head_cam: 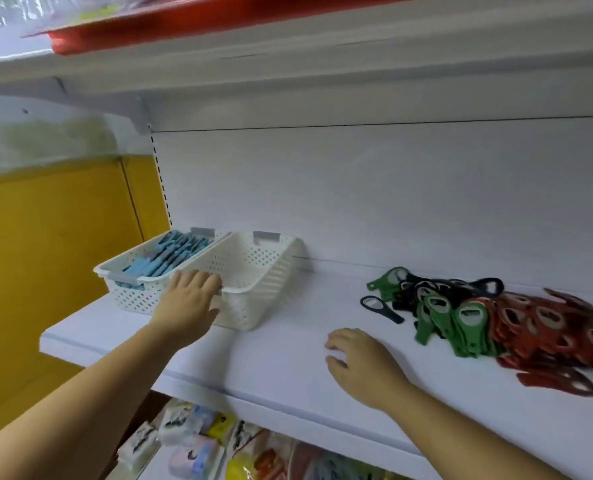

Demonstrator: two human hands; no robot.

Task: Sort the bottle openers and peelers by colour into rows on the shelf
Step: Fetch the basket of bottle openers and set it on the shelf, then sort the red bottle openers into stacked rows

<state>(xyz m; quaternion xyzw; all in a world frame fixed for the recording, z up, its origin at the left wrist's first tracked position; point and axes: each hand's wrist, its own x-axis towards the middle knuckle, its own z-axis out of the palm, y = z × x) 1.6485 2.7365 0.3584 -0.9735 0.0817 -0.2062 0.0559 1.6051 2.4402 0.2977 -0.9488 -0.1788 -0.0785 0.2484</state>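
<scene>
Setting the receiving basket, as far as can be judged. Your left hand point(187, 299) hooks its fingers over the front rim of the empty basket point(270, 289), which stands touching the filled basket point(132, 296) at the left end of the shelf point(270, 358). Your right hand point(360, 362) rests on the bare board with fingers loosely bent, holding nothing. The bottle openers lie in one heap to the right: black openers point(381, 306) at the back and left, green openers point(461, 323) in the middle, red openers point(547, 327) farthest right, the colours overlapping where they meet. The blue items point(170, 254) in the filled basket are probably the peelers, though too blurred to confirm. Slide the basket rather than lift it, keep it square to the back wall, and stop short of the heap so that no opener is nudged over the front edge.
</scene>
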